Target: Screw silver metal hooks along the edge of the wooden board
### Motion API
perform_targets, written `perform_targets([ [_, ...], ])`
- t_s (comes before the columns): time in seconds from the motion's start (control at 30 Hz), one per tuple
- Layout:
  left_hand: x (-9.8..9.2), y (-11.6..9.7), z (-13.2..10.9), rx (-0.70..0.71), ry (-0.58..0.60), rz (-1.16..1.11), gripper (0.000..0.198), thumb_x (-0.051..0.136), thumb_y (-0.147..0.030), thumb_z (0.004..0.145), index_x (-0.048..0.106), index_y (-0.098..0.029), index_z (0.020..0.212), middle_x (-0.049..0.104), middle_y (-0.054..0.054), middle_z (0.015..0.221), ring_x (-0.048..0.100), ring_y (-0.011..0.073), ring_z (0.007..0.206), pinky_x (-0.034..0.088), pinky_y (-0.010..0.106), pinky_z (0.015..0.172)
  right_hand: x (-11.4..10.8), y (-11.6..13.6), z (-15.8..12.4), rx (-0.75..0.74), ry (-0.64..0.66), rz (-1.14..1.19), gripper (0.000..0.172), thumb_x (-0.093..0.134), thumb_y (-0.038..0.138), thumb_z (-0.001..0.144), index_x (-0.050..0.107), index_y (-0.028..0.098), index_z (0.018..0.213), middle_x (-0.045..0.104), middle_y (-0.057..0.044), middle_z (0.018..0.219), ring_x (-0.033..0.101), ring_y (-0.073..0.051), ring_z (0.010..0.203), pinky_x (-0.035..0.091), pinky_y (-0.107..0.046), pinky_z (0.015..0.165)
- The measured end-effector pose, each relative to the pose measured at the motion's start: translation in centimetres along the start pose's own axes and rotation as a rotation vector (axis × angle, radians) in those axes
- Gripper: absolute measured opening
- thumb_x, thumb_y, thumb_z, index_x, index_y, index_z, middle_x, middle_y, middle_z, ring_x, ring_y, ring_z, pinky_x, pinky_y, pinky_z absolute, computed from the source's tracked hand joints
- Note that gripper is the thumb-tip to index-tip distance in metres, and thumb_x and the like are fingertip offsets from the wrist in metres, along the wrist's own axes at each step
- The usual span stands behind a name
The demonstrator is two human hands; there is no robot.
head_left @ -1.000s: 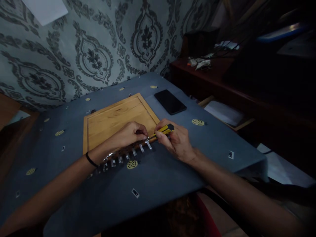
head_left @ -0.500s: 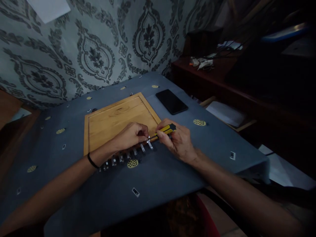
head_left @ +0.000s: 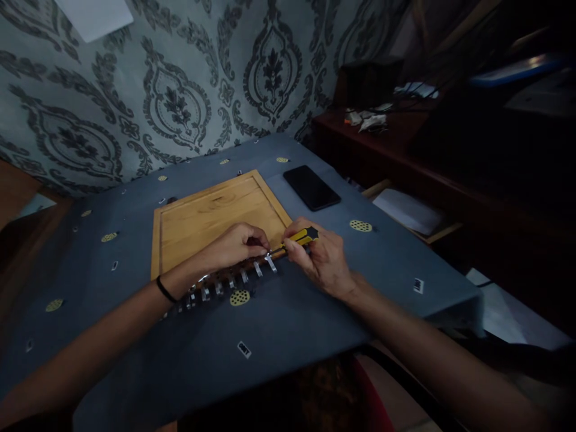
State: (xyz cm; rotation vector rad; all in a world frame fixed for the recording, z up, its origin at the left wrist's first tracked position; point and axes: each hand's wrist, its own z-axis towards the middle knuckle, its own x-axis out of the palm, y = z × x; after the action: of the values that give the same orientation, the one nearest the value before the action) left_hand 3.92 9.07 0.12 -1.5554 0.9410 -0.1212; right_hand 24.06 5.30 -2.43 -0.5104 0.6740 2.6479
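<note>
My right hand [head_left: 321,255] is closed round the yellow and black handle of a screwdriver [head_left: 300,237]. Its thin shaft points left, to the top of a small shiny metal strip [head_left: 270,264] at the board's near edge. My left hand [head_left: 238,245], with a black band on the wrist, is pinched by the screwdriver's tip and that strip; what its fingertips hold is too small to tell. Under the left hand and forearm lies a framed wooden board [head_left: 216,210]. Several similar metal strips [head_left: 218,288] stick out in a row along its near edge, partly hidden by the forearm.
A black phone [head_left: 311,187] lies right of the board on a blue tablecloth [head_left: 310,342] with pineapple prints. A patterned wall stands behind. At the right is a dark red desk [head_left: 387,141] with crumpled wrappers [head_left: 371,120] and an open drawer [head_left: 409,211] holding something white.
The view has shifted slightly. Both hands stay at the same metal strip, and the screwdriver's handle has barely moved.
</note>
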Motion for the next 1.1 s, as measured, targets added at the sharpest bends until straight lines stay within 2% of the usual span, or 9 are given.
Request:
perform_targets([
  [0.2, 0.12, -0.02, -0.05, -0.029, -0.027, -0.039, 0.001, 0.066, -0.017, 0.078, 0.065, -0.017, 0.077, 0.064, -0.002, 0.070, 0.057, 0.0116, 0.065, 0.046, 0.024, 0.067, 0.08, 0.01, -0.02, 0.001, 0.008, 0.004, 0.036, 0.049, 0.026, 0.106, 0.047, 0.023, 0.070, 0.065, -0.003, 0.074, 0.059, -0.013, 0.062, 0.044, -0.027, 0.057],
  [0.77, 0.33, -0.24, -0.11, -0.048, -0.044, 0.036, 0.006, 0.063, -0.012, 0.079, 0.068, -0.016, 0.078, 0.063, -0.003, 0.068, 0.058, 0.0121, 0.064, 0.044, 0.024, 0.064, -0.11, 0.12, -0.07, 0.008, 0.017, -0.016, 0.037, 0.047, 0.030, 0.107, 0.047, 0.023, 0.071, 0.066, -0.004, 0.075, 0.061, -0.013, 0.063, 0.047, -0.026, 0.058],
  [1.1, 0.28, 0.51, 0.18, -0.019, -0.044, 0.032, 0.005, 0.065, -0.014, 0.079, 0.067, -0.017, 0.076, 0.065, -0.001, 0.070, 0.059, 0.0130, 0.067, 0.044, 0.025, 0.068, -0.02, 0.13, -0.09, 0.009, 0.016, 0.007, 0.035, 0.050, 0.022, 0.105, 0.048, 0.023, 0.069, 0.065, -0.003, 0.076, 0.060, -0.014, 0.064, 0.046, -0.027, 0.059],
])
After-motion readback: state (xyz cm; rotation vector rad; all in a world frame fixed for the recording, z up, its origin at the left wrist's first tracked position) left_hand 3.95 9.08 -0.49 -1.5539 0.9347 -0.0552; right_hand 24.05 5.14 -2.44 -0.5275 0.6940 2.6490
